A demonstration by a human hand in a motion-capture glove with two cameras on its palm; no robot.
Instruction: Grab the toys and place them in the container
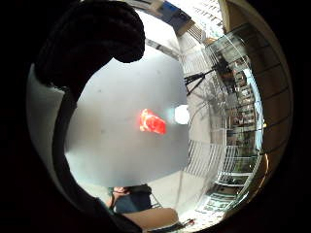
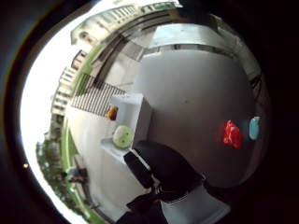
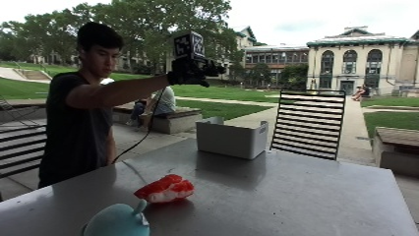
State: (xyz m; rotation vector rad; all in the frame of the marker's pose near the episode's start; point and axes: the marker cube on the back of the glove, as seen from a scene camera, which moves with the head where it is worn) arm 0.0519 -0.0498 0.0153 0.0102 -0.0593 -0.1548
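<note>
**Inspector:** Outside view first. State the position of the grip.

**Assistant:** The gloved right hand is held out at shoulder height, high above the white container, which stands near the far edge of the counter. Nothing shows in the grip. In the thumb side palm view the gloved fingers curl only loosely and enclose nothing, so I judge the grip relaxed and empty.

**Inspector:** Contents of the container?

**Assistant:** The thumb side palm view looks down into it: a pale green round toy and a small orange-brown toy lie inside.

**Inspector:** What remains outside?

**Assistant:** A red and white toy lies on the counter toward the near edge, well apart from the container. Just beside it, at the near edge, sits a light blue round toy. Both palm views show the red toy on bare counter.

**Inspector:** The relation that governs the coming move?

**Assistant:** The red toy lies well below the grip and away from the container, toward the near edge. Its long axis runs roughly along that edge. In my judgement the hand must leave the container, descend, and approach across the toy's short side. Only the gloved hand is raised; the bare hand is not visible.
</note>
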